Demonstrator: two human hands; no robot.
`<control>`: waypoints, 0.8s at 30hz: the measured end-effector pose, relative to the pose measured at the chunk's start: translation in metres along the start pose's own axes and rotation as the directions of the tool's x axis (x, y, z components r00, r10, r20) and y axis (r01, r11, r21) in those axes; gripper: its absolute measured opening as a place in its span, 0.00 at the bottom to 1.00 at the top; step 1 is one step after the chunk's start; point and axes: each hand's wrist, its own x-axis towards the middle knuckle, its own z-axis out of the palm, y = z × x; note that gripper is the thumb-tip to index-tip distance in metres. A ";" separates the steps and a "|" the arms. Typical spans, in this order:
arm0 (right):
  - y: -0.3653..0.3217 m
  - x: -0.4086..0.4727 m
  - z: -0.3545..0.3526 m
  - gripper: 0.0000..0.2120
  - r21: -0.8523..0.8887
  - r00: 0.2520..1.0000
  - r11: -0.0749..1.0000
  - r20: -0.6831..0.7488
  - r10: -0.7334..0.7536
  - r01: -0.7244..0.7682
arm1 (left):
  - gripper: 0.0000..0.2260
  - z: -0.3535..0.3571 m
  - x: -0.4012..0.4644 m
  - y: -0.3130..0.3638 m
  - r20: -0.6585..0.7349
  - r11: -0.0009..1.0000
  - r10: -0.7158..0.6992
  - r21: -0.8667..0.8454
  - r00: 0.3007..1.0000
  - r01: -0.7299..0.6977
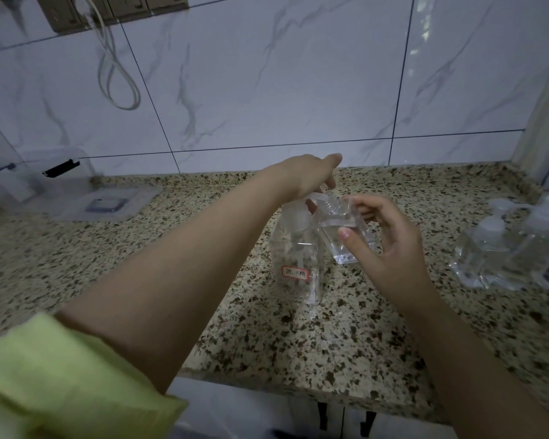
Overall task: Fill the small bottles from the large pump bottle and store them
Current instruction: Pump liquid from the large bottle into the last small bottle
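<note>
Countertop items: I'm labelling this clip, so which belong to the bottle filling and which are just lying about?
In the job:
- large clear pump bottle with red-bordered label, left hand on its pump
- small clear square bottle, held tilted by right hand
- clear bottles at right
- clear plastic storage box, possibly for storing

Lying about:
- white cable on wall

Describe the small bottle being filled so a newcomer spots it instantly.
Start at the speckled granite counter and find the tall clear pump bottle with a red-bordered label at its centre. Tilted against its spout is the small bottle, clear and square, pinched by the right hand. Unlike the clear bottles at the right edge, it is capless and lifted.
</note>
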 end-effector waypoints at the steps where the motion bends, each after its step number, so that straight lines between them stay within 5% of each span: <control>1: 0.000 0.000 0.000 0.18 0.003 1.000 1.000 -0.003 0.004 -0.004 | 0.30 -0.002 0.000 0.001 0.004 1.000 0.003 0.014 1.000 -0.003; 24: 0.000 -0.001 0.001 0.18 0.004 1.000 1.000 0.002 -0.008 0.008 | 0.30 0.002 -0.001 0.001 0.004 0.997 -0.032 0.071 0.999 0.032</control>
